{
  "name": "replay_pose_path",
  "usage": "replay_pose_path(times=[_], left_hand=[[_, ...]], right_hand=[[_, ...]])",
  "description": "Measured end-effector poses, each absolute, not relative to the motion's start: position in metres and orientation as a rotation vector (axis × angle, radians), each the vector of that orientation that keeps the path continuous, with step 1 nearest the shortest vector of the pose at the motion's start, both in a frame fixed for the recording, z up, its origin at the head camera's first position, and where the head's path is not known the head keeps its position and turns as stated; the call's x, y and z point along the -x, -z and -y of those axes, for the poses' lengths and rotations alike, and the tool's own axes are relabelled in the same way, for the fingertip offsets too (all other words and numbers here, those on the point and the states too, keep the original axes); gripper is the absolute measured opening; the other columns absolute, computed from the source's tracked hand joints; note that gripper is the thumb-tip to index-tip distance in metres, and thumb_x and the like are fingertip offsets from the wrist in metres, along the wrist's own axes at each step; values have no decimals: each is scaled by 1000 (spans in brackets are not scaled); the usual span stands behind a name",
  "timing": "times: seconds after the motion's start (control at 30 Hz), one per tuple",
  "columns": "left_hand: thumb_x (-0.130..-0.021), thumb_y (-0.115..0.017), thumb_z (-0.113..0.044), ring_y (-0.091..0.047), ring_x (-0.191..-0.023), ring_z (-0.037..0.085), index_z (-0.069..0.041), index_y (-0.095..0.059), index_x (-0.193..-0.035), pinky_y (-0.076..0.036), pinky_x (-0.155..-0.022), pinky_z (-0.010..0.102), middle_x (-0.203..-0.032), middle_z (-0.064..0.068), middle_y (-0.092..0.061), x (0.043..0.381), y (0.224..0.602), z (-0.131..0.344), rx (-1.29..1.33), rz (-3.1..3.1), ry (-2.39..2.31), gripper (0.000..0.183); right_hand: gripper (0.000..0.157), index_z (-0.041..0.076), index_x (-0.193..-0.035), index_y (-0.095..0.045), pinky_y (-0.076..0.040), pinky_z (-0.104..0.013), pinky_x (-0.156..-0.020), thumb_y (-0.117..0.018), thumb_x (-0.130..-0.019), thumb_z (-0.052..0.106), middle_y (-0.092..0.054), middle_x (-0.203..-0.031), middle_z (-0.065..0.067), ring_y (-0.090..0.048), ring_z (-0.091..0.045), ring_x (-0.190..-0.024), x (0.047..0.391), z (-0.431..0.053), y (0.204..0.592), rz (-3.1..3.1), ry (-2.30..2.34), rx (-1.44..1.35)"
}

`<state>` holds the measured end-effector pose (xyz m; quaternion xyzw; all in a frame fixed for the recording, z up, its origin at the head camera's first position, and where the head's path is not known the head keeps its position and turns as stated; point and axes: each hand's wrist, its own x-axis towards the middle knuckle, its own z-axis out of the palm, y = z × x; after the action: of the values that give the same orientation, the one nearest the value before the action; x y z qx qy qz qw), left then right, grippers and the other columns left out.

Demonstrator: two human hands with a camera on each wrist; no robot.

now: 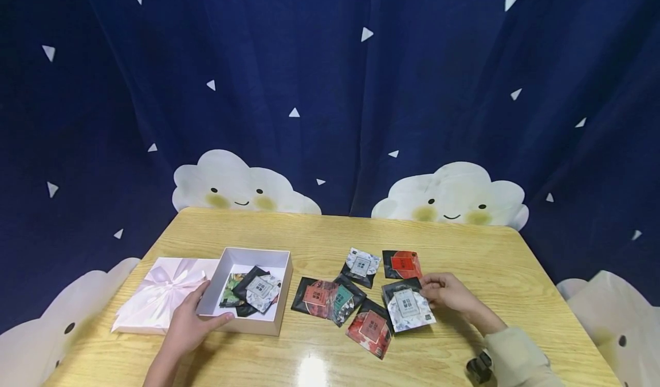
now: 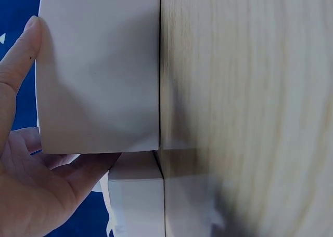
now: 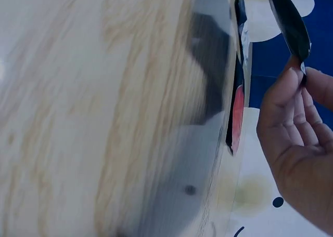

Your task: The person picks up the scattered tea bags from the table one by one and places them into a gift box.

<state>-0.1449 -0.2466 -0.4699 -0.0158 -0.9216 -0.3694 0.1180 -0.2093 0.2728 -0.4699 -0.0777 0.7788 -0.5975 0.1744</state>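
Observation:
My left hand (image 1: 187,321) holds the near left corner of an open white box (image 1: 285,295), thumb at the front rim and fingers along the left side. Inside lie several flat sachets, a white floral one (image 1: 263,293) on top of black and green ones. My right hand (image 1: 447,293) pinches the edge of a black-and-white floral sachet (image 1: 407,305) between thumb and fingertips. In the right wrist view this sachet (image 3: 291,26) is raised above the table, seen nearly edge-on.
Left of the box is a pale pink lid (image 1: 165,292) with a ribbon bow. Between the hands lie a white sachet (image 1: 361,266), red ones (image 1: 370,328) and a green-labelled one (image 1: 342,300). Another red sachet (image 1: 402,264) is farther back on the wooden table (image 1: 247,355).

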Motion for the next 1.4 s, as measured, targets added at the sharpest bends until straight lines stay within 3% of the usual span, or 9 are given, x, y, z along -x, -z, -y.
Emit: replay_pose_path(times=[0.5, 0.83, 1.4], left_hand=[[-64, -82, -28, -40, -113, 51, 13, -37, -129, -37, -90, 59, -129, 37, -37, 144, 469, 247, 45, 2700, 1080, 89], [-63, -82, -28, -42, -112, 51, 13, -38, -129, -38, -89, 59, -129, 37, -37, 145, 468, 246, 46, 2692, 1092, 89], [-63, -83, -27, -42, -112, 51, 13, -38, -129, -38, -89, 59, -130, 37, -37, 144, 469, 245, 45, 2679, 1107, 89]], right_hand=[[34, -17, -112, -43, -53, -27, -64, -54, -87, 3, -61, -81, -2, -60, -9, -70, 213, -255, 455, -2106, 1873, 113], [19, -9, -102, -50, -52, -23, -61, -54, -86, 0, -60, -78, -1, -60, -8, -68, 219, -230, 450, -2023, 1992, 138], [25, -15, -107, -48, -52, -22, -60, -53, -86, -3, -62, -77, -1, -60, -9, -67, 236, -175, 433, -1925, 2092, 189]])
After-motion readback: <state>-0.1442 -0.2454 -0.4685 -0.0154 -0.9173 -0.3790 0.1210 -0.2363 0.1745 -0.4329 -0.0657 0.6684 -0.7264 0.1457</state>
